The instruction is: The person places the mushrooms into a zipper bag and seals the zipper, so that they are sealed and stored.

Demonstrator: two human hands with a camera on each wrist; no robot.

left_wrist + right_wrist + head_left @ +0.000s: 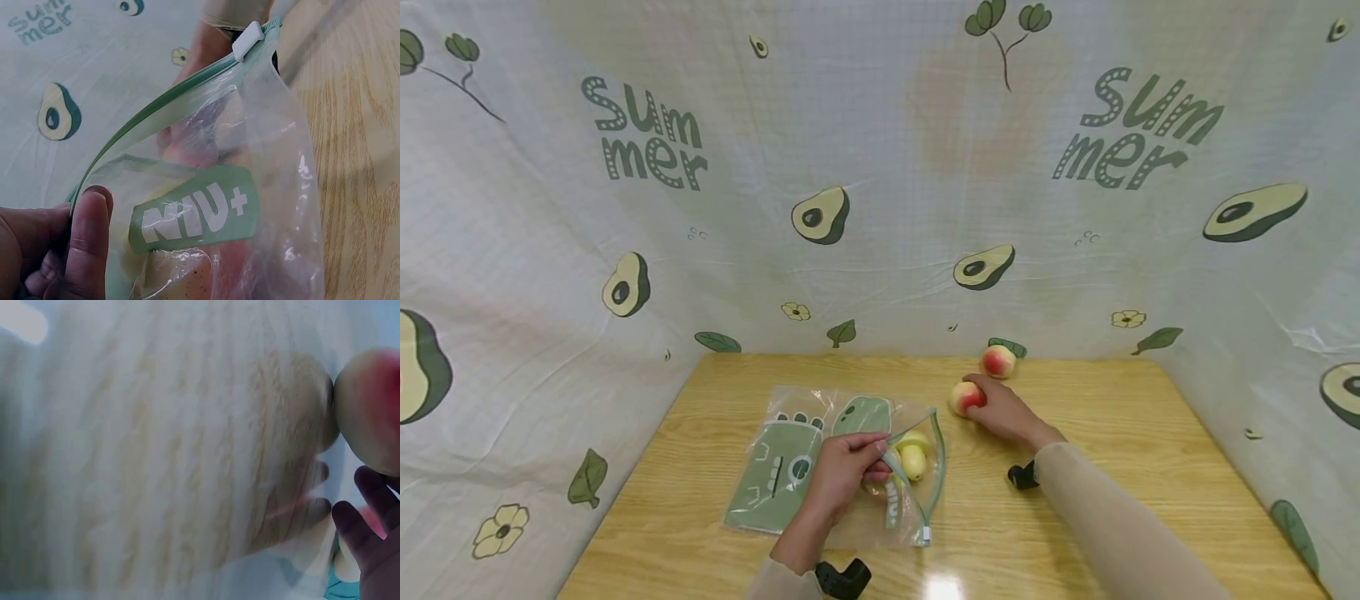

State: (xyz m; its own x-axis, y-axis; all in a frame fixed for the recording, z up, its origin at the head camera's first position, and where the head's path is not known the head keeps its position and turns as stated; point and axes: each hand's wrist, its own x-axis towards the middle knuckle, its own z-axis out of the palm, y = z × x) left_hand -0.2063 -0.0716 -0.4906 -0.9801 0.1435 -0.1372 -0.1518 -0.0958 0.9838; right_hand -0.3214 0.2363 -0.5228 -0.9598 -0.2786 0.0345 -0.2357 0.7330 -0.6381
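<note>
A clear zip bag with green cartoon print lies on the table, its slider mouth spread toward the right. My left hand pinches the green zip edge between thumb and fingers; the left wrist view shows the thumb over that strip. Through the mouth, yellow fruits show inside the bag. To the right of the bag, my right hand holds a red-and-cream peach, fingers on its far side and thumb on its near side. The right wrist view shows this peach beside the fingertips.
A second peach rests behind the right hand, near the table's back edge. The wooden table is bordered by a hanging cloth with avocado and "summer" prints. The bag's white slider sits at the near end of its mouth.
</note>
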